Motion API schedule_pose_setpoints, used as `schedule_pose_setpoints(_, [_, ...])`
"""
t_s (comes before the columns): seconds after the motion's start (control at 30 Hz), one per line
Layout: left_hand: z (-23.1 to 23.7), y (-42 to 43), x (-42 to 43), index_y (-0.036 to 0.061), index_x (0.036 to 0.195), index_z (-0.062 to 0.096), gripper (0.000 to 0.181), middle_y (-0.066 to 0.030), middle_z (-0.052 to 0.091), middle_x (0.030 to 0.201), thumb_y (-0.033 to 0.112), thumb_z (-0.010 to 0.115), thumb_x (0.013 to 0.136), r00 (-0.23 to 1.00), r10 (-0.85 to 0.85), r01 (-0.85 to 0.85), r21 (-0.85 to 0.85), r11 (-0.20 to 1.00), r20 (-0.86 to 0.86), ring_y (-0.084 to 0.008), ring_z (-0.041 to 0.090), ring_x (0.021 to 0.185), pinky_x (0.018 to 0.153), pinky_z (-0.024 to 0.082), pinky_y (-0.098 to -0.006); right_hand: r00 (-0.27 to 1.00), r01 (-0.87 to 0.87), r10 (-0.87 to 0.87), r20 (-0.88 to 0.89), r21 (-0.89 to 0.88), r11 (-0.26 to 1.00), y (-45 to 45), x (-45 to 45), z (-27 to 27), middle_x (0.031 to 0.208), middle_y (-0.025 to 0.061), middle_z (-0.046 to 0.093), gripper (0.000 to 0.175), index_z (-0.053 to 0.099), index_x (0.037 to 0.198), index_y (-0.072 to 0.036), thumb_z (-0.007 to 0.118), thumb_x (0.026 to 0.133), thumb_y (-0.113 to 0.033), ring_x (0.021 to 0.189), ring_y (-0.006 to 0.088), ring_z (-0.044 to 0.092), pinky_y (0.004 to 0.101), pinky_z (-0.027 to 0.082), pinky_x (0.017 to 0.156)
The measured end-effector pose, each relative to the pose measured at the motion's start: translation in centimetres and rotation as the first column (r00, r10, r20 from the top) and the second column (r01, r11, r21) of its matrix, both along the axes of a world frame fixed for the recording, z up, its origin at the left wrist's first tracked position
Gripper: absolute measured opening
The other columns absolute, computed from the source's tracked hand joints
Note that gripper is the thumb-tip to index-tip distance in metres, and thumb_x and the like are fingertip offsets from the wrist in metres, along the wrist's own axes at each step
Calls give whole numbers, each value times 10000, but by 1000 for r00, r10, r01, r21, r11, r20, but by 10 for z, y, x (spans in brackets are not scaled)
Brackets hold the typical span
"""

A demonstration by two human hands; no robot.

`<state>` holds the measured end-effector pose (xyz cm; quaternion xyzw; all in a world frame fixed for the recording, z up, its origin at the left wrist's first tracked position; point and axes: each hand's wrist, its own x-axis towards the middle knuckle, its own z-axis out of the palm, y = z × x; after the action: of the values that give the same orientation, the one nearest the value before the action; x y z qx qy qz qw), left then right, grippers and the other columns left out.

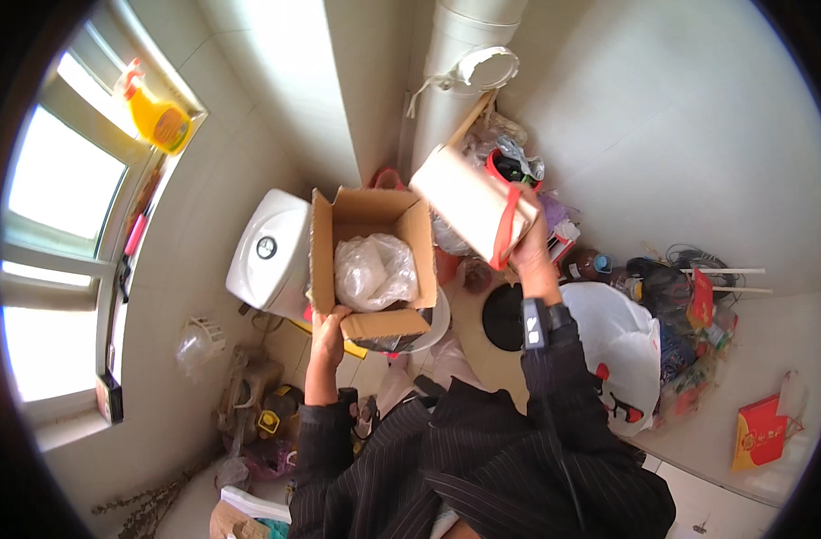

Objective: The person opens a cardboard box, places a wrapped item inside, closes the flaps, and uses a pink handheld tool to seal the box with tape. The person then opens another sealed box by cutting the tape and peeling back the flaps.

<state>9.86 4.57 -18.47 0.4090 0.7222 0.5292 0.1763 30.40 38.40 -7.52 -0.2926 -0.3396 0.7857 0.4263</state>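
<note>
My left hand [328,340] grips the near left edge of an open cardboard box [370,205], its thumb over the rim. Inside the box lies a crumpled clear plastic bag [375,271]; whether it holds anything I cannot tell. To the right of the box, my right hand [534,246] holds a pale rectangular bundle [468,199] with a red strap [507,226] around one end. The bundle is tilted, and its far left end comes close to the box's upper right corner. What it is made of is not clear.
A white toilet tank [270,252] stands left of the box. On the windowsill is a yellow spray bottle [158,121]. A large white plastic bag [602,323] and several bottles lie on the right. A black round object [503,316] is on the floor; a white pipe [474,34] rises behind.
</note>
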Motion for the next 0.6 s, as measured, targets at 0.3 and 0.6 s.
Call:
schedule_pose_setpoints(0.3, [-11,54,12,31,1023,610,310,-140,666,951,-39,715,740,978,-110,105,-34,994,-178,-345,613,908,828,469,-451,573,-349,-337,747,595,724,237,24,-39,937,75,671,200,643,1039,-10,507,958,-130,816,140,589,305,493,785])
schedule_pose_setpoints(0.6, [-37,108,15,33,1025,613,254,-140,676,893,18,698,787,941,-168,152,-75,985,-295,-327,640,819,745,493,-432,230,-966,-555,799,258,-27,276,0,-172,1280,136,590,382,574,1247,-28,511,872,-67,1225,310,535,406,438,1027])
